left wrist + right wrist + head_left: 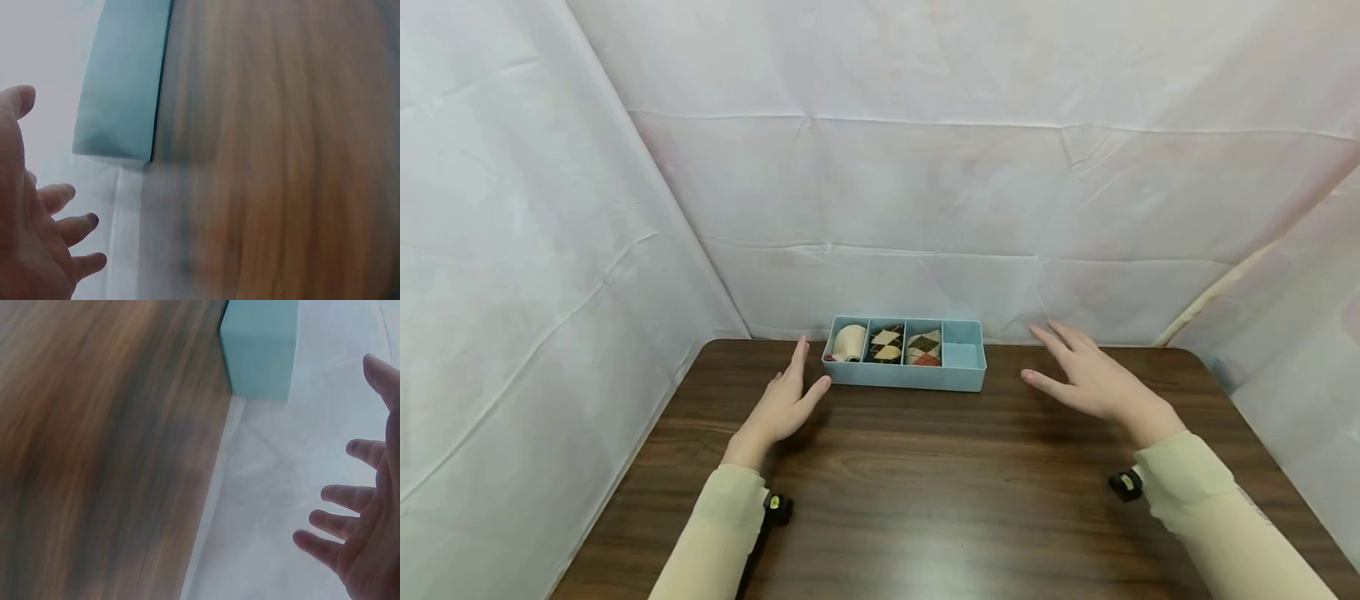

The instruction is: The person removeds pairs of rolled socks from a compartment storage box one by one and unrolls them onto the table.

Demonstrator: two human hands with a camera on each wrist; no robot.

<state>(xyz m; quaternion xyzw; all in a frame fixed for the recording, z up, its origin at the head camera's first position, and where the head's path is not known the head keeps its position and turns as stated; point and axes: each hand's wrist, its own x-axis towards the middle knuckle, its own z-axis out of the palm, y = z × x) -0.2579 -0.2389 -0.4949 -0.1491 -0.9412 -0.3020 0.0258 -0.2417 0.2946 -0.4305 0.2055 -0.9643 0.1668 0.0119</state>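
A light blue box (904, 377) with a row of compartments stands at the back of the table. Its left compartment holds a cream rolled cloth item (849, 342); beside that lie a dark argyle roll (886, 343) and a beige, green and rust argyle roll (923, 347), which look like rolled socks. The rightmost compartment (962, 356) shows its bare bottom. My left hand (781, 406) is just off the box's left end, fingers extended and thumb apart. Farther from the box, on its right, my right hand (1092, 377) spreads its fingers, holding nothing.
The dark wood table (880, 483) has rounded back corners. White sheeting (880, 183) hangs right behind the box, with more on the left (535, 250) and right sides. Each wrist carries a small black camera, seen below the left cuff (778, 507) and right cuff (1126, 484).
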